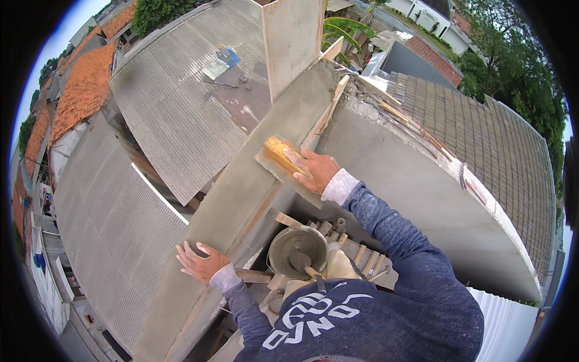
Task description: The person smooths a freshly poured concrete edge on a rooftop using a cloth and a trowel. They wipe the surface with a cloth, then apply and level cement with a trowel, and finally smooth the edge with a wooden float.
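Note:
My right hand point(318, 171) is wrapped round a plastering float point(282, 158) with a yellowish block on a flat plate. The float lies on the smooth grey mortar along the top of a wall point(232, 192), reaching over its near edge. Lower on the same wall top, my left hand point(203, 262) rests with fingers spread, holding nothing. A wooden strip point(330, 108) edges the mortar at the far end. Below, between my arms, a bucket point(278, 250) holds grey mortar, with a trowel point(298, 260) in it.
An upright board point(294, 45) stands at the wall's far end. Another grey wall point(386, 145), rough-topped with loose sticks, runs off to the right. Planks point(365, 258) lie beneath me beside the bucket. Corrugated roofs point(175, 102) drop away to the left, a tiled roof point(482, 133) to the right.

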`<move>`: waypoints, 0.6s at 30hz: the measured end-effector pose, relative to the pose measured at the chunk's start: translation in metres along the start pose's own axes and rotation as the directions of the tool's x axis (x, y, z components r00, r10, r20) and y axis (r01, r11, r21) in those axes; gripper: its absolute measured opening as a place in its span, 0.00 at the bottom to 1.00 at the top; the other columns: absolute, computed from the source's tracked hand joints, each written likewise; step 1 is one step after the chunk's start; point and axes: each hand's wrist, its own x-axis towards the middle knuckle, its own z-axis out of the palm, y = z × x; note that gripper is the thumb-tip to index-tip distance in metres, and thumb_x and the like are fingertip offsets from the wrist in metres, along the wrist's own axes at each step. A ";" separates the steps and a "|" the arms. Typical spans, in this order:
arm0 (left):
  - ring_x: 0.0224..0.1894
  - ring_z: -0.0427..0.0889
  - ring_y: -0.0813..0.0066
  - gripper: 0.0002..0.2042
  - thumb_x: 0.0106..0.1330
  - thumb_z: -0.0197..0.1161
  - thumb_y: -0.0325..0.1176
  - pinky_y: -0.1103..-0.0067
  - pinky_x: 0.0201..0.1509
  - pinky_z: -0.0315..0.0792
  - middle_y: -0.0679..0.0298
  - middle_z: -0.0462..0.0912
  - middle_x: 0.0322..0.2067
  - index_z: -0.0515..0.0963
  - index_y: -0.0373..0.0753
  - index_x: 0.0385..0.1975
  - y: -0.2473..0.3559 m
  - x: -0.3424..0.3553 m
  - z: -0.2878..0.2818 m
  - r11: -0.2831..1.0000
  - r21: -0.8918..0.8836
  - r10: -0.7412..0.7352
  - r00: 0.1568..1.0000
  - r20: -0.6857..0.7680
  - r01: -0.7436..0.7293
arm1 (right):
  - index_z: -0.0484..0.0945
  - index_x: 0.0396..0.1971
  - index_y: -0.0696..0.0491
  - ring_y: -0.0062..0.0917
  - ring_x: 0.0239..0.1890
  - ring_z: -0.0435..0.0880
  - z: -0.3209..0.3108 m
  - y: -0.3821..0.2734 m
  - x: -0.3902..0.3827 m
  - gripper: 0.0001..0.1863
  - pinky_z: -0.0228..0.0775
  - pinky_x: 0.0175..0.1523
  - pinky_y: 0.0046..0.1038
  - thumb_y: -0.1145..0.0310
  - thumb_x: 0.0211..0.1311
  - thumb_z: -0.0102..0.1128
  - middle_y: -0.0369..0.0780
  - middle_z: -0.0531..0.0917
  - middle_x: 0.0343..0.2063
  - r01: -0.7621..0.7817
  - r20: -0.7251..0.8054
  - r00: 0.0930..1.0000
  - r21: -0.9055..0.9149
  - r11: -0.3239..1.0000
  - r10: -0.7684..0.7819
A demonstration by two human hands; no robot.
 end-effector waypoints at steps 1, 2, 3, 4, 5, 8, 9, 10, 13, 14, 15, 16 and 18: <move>0.69 0.63 0.58 0.18 0.70 0.51 0.41 0.52 0.72 0.52 0.61 0.68 0.65 0.72 0.44 0.57 -0.006 0.000 0.003 1.000 0.008 0.001 1.000 -0.011 -0.001 | 0.68 0.64 0.38 0.42 0.44 0.80 -0.003 -0.012 -0.001 0.29 0.74 0.48 0.45 0.58 0.60 0.59 0.43 0.74 0.43 0.013 0.007 1.000 0.017 1.000 -0.013; 0.69 0.62 0.58 0.18 0.70 0.51 0.41 0.52 0.72 0.52 0.61 0.68 0.65 0.72 0.44 0.57 -0.009 0.001 0.003 1.000 0.019 0.008 1.000 -0.016 -0.008 | 0.66 0.65 0.38 0.41 0.44 0.80 -0.011 -0.025 -0.005 0.31 0.73 0.48 0.45 0.57 0.61 0.59 0.42 0.73 0.42 0.017 0.015 1.000 0.036 0.999 -0.018; 0.69 0.62 0.58 0.18 0.70 0.51 0.41 0.52 0.72 0.51 0.61 0.68 0.65 0.72 0.44 0.57 -0.010 0.003 0.004 1.000 0.012 0.008 1.000 -0.016 -0.007 | 0.64 0.67 0.37 0.40 0.45 0.80 -0.015 -0.034 -0.005 0.32 0.73 0.49 0.44 0.57 0.61 0.59 0.42 0.73 0.41 0.024 0.026 0.999 0.056 0.998 -0.026; 0.69 0.62 0.58 0.18 0.70 0.51 0.41 0.52 0.72 0.51 0.61 0.68 0.65 0.72 0.44 0.57 -0.012 0.004 0.005 1.000 0.008 0.005 1.000 -0.017 -0.005 | 0.64 0.67 0.37 0.40 0.45 0.80 -0.021 -0.026 0.008 0.33 0.72 0.49 0.44 0.57 0.60 0.59 0.42 0.73 0.41 -0.052 -0.053 0.997 0.027 0.998 0.053; 0.69 0.62 0.58 0.18 0.70 0.51 0.41 0.53 0.73 0.51 0.61 0.68 0.65 0.72 0.44 0.57 -0.011 0.004 0.005 1.000 -0.001 0.008 1.000 -0.009 -0.008 | 0.64 0.66 0.37 0.40 0.44 0.80 -0.035 -0.006 0.025 0.33 0.72 0.49 0.44 0.57 0.60 0.60 0.42 0.73 0.42 -0.142 -0.134 0.981 0.001 0.990 0.141; 0.69 0.62 0.57 0.18 0.70 0.51 0.41 0.53 0.73 0.51 0.61 0.67 0.65 0.72 0.44 0.57 -0.002 0.005 0.005 1.000 -0.017 0.018 1.000 0.008 -0.018 | 0.60 0.68 0.39 0.42 0.48 0.80 -0.044 0.085 0.072 0.37 0.73 0.51 0.44 0.54 0.60 0.62 0.44 0.76 0.45 -0.380 -0.282 0.901 -0.144 0.914 0.330; 0.69 0.62 0.59 0.19 0.70 0.51 0.42 0.54 0.73 0.51 0.62 0.67 0.65 0.72 0.44 0.57 -0.002 0.004 0.007 1.000 -0.013 0.017 1.000 0.000 -0.017 | 0.61 0.68 0.42 0.42 0.49 0.80 -0.042 0.107 0.082 0.37 0.73 0.52 0.44 0.52 0.59 0.63 0.44 0.77 0.46 -0.429 -0.318 0.874 -0.149 0.891 0.367; 0.69 0.62 0.60 0.19 0.70 0.51 0.43 0.55 0.73 0.51 0.64 0.68 0.65 0.73 0.45 0.57 -0.007 0.003 0.008 1.000 0.002 0.008 1.000 -0.013 -0.008 | 0.62 0.67 0.44 0.42 0.50 0.79 -0.041 0.107 0.087 0.36 0.73 0.53 0.43 0.52 0.60 0.63 0.44 0.76 0.48 -0.472 -0.289 0.862 -0.154 0.868 0.417; 0.69 0.62 0.61 0.19 0.70 0.51 0.43 0.55 0.73 0.51 0.65 0.68 0.65 0.73 0.45 0.57 0.001 0.005 0.006 1.000 0.013 -0.008 1.000 -0.018 0.008 | 0.64 0.63 0.50 0.42 0.52 0.79 -0.041 0.102 0.091 0.34 0.72 0.54 0.44 0.52 0.60 0.63 0.44 0.75 0.50 -0.533 -0.192 0.843 -0.170 0.829 0.502; 0.69 0.62 0.61 0.19 0.70 0.52 0.43 0.55 0.73 0.51 0.65 0.68 0.65 0.73 0.45 0.57 -0.001 0.004 0.003 1.000 0.028 -0.012 1.000 -0.001 0.012 | 0.65 0.62 0.50 0.41 0.51 0.79 -0.034 0.085 0.081 0.34 0.72 0.54 0.44 0.53 0.60 0.63 0.44 0.75 0.50 -0.479 -0.149 0.877 -0.172 0.861 0.458; 0.69 0.62 0.60 0.19 0.70 0.52 0.43 0.55 0.73 0.51 0.63 0.68 0.65 0.73 0.44 0.57 -0.004 0.003 0.002 1.000 0.030 -0.005 1.000 0.001 0.005 | 0.65 0.62 0.51 0.41 0.50 0.80 -0.027 0.059 0.069 0.33 0.72 0.53 0.44 0.53 0.60 0.63 0.44 0.75 0.49 -0.421 -0.108 0.907 -0.174 0.890 0.408; 0.69 0.63 0.59 0.19 0.70 0.52 0.42 0.54 0.73 0.51 0.62 0.67 0.66 0.72 0.44 0.57 -0.001 0.003 0.001 1.000 0.017 -0.008 1.000 -0.005 0.008 | 0.66 0.61 0.51 0.41 0.50 0.80 -0.025 0.037 0.059 0.32 0.72 0.53 0.44 0.53 0.60 0.63 0.43 0.75 0.49 -0.355 -0.080 0.935 -0.183 0.917 0.346; 0.69 0.63 0.58 0.19 0.70 0.52 0.41 0.53 0.73 0.51 0.61 0.67 0.66 0.72 0.43 0.57 -0.003 0.000 0.001 1.000 0.003 -0.009 1.000 -0.003 0.009 | 0.64 0.63 0.51 0.41 0.48 0.80 -0.002 -0.001 0.029 0.33 0.72 0.52 0.44 0.54 0.60 0.62 0.43 0.74 0.47 -0.161 -0.004 0.987 -0.110 0.981 0.161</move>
